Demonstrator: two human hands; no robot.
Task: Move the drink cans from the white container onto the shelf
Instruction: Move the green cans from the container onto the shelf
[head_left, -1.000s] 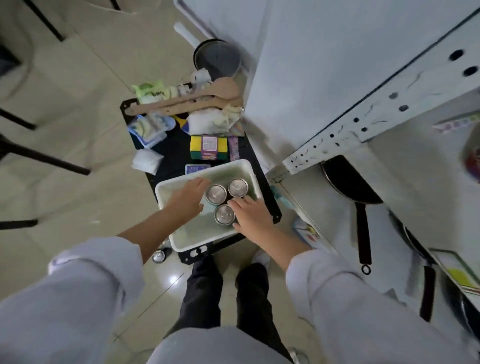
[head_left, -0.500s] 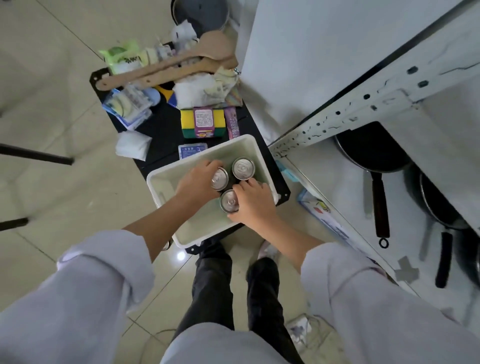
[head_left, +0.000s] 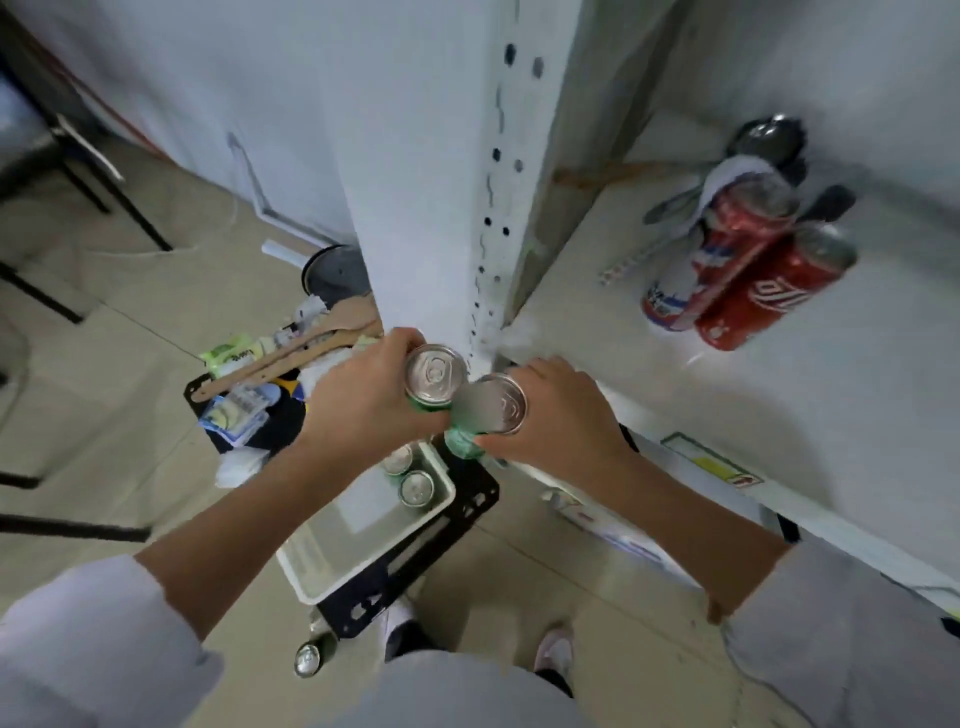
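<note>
Left hand: the left hand is closed around a green can, silver top up, held in the air just left of the shelf post.
Right hand: the right hand is wrapped around a second green can, tilted a little and blurred, at the front corner of the shelf.
The two held cans: side by side, touching or nearly so; which, I cannot tell.
White container: the white container sits below the hands on a black stand on the floor.
Cans left in the container: two green cans, the nearer one and another partly hidden by the left forearm, stand upright in the container's far corner.
Shelf: two red cans stand close together toward the back, one with a white and blue band; metal spoons lie just behind them.
Floor: another can stands near the stand's foot, beside the person's dark trouser leg.
Beyond the container: wooden spoons and small packets lie on the stand's far end, with a dark pot past them.
</note>
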